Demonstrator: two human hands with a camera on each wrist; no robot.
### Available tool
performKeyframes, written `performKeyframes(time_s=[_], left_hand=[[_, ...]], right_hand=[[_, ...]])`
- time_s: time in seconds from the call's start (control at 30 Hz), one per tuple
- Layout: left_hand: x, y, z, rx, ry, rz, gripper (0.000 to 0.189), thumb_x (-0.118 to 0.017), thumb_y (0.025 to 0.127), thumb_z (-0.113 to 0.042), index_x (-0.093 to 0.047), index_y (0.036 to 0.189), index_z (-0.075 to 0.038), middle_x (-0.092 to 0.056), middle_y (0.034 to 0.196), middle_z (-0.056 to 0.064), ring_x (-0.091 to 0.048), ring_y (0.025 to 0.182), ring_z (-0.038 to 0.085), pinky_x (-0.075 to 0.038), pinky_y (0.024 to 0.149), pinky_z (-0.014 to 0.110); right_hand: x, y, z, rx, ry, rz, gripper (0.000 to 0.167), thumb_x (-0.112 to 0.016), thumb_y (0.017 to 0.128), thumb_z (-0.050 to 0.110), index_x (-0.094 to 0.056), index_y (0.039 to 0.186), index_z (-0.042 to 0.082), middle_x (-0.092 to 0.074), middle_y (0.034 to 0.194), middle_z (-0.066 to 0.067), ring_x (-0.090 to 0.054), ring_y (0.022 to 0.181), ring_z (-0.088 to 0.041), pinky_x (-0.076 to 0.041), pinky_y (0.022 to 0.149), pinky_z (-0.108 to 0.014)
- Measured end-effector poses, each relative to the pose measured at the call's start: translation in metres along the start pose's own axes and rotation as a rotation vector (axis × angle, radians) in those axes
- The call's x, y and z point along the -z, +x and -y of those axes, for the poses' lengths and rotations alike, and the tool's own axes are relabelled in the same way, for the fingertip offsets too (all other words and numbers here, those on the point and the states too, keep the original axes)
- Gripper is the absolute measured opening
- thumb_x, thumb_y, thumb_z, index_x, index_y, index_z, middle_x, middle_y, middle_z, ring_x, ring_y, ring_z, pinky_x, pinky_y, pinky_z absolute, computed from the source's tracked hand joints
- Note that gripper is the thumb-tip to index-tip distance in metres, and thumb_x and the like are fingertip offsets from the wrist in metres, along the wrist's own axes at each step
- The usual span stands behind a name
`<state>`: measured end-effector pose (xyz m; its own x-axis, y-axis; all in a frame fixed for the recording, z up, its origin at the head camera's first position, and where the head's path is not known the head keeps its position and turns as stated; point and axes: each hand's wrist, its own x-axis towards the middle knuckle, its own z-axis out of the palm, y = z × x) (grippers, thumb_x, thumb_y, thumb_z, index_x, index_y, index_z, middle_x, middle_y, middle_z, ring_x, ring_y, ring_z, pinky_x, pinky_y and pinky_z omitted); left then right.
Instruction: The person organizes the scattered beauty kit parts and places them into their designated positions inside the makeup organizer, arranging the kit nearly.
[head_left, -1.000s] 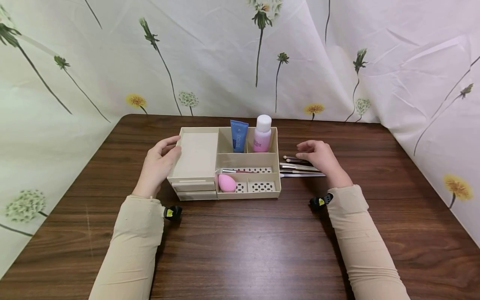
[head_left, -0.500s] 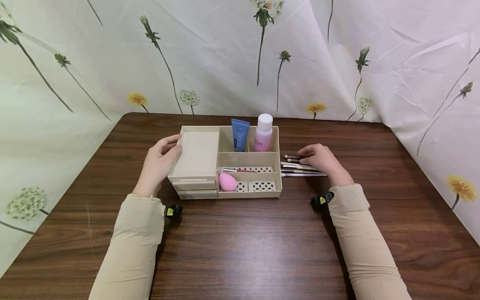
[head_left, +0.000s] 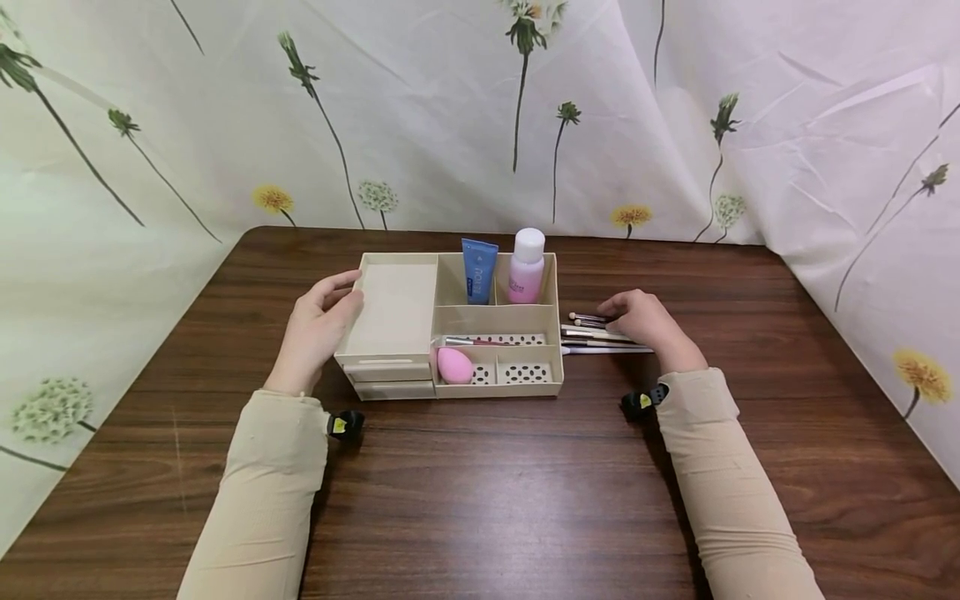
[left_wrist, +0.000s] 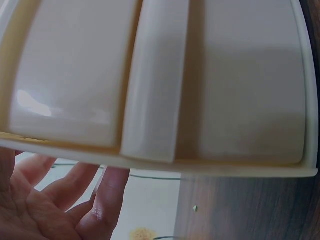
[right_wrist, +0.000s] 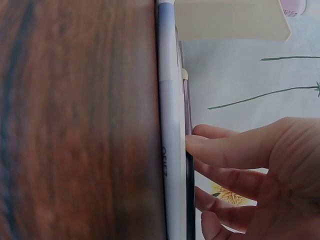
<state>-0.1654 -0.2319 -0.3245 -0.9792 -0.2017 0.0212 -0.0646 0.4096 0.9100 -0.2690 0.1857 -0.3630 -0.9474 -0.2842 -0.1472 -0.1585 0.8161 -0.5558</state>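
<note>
A cream makeup organizer [head_left: 397, 310] stands on the table, its left side touched by the fingers of my left hand [head_left: 317, 329]. In the left wrist view the fingertips [left_wrist: 112, 182] press the outer wall beside the drawers. Several makeup brushes [head_left: 596, 342] lie side by side at the organizer's right. Over their far handles, my right hand [head_left: 647, 323] pinches a thin dark-handled makeup brush [right_wrist: 190, 182] between thumb and fingers, low at the table. A blue tube [head_left: 478, 273], a bottle of pink liquid [head_left: 526, 271], a pink makeup sponge [head_left: 454, 366] and one brush [head_left: 474, 342] sit in the compartments.
The dark wooden table [head_left: 480, 492] reaches back to a white curtain [head_left: 442, 108] printed with flowers. Two drawers [head_left: 393, 380] face front under the organizer's flat left top. A black wrist camera [head_left: 641, 403] sits below each hand.
My right hand has lowered slightly onto the brushes, and its thumb and fingers have closed in on a dark handle. The left hand stays at the organizer's side.
</note>
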Motion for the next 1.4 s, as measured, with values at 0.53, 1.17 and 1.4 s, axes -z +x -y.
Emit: performKeyframes(time_s=[0.53, 1.17, 1.4], left_hand=[[-0.0005, -0.0012, 0.0000, 0.005, -0.009, 0.008, 0.051, -0.047, 0.102, -0.035, -0.045, 0.149, -0.012, -0.051, 0.141, 0.022, -0.048, 0.128, 0.035, -0.039, 0.105, 0.049], [0.0001, -0.0003, 0.0009, -0.017, 0.004, 0.002, 0.050, -0.047, 0.103, -0.032, -0.046, 0.149, -0.013, -0.053, 0.139, 0.025, -0.049, 0.127, 0.036, -0.038, 0.103, 0.049], [0.0004, 0.0005, 0.0016, -0.026, 0.008, 0.002, 0.049, -0.047, 0.103, -0.031, -0.046, 0.149, -0.012, -0.053, 0.140, 0.025, -0.048, 0.128, 0.036, -0.038, 0.104, 0.049]], right_hand=[[0.0016, -0.0013, 0.0020, -0.017, 0.013, 0.055, 0.034, -0.058, 0.091, 0.001, -0.064, 0.124, -0.004, -0.064, 0.124, -0.027, -0.055, 0.118, -0.041, -0.043, 0.098, -0.052], [0.0029, -0.0003, 0.0012, 0.009, 0.020, 0.036, 0.032, -0.061, 0.086, -0.002, -0.067, 0.117, -0.005, -0.066, 0.117, -0.026, -0.059, 0.107, -0.038, -0.046, 0.091, -0.048], [0.0029, 0.0000, 0.0013, 0.015, 0.015, 0.024, 0.029, -0.065, 0.086, 0.000, -0.068, 0.115, -0.005, -0.067, 0.115, -0.024, -0.059, 0.109, -0.039, -0.046, 0.093, -0.050]])
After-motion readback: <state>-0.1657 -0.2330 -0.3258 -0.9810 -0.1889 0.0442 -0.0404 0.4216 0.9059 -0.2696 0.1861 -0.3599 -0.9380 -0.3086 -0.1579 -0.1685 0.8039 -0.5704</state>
